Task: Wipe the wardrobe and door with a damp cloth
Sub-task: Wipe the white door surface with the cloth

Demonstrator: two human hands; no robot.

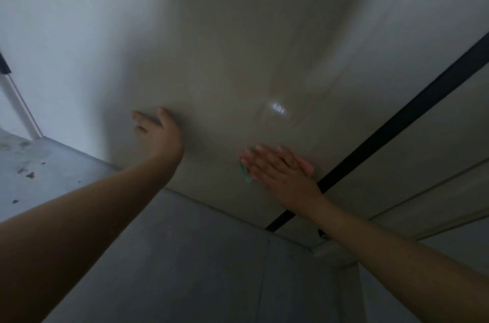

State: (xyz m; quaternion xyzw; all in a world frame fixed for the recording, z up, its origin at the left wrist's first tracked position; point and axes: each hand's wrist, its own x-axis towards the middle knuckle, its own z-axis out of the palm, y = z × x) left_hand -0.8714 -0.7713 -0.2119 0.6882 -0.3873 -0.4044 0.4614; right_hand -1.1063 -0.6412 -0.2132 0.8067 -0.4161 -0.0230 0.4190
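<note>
The fingers [267, 157] of the right hand [280, 172] lie straight and pressed together, flat on a green cloth [246, 173]. Only a small edge of the cloth shows under the fingertips. The hand presses the cloth on the beige wardrobe panel [238, 45], near the panel's lower edge and just beside a black strip [397, 121]. The left hand [158, 124] touches the same panel near its left edge, fingers relaxed and a little spread. Below is a grey floor [185, 256].
</note>
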